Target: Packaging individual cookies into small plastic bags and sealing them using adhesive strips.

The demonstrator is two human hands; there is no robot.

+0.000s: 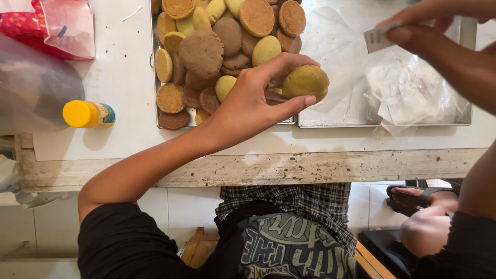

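Left hand [248, 106] clamped on round yellow biscuit [306, 82], flat face up, at near edge of biscuit-filled metal tray [154, 67]; right hand [429, 23] pinching paper slip [377, 37].

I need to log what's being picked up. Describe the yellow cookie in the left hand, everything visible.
The yellow cookie is a round, domed, pale yellow-green biscuit with a matte, slightly speckled surface, apparently whole. It is in the grip of the left hand, thumb below and fingers curled over the top. It sits above the right edge of the metal tray heaped with brown and yellow cookies.
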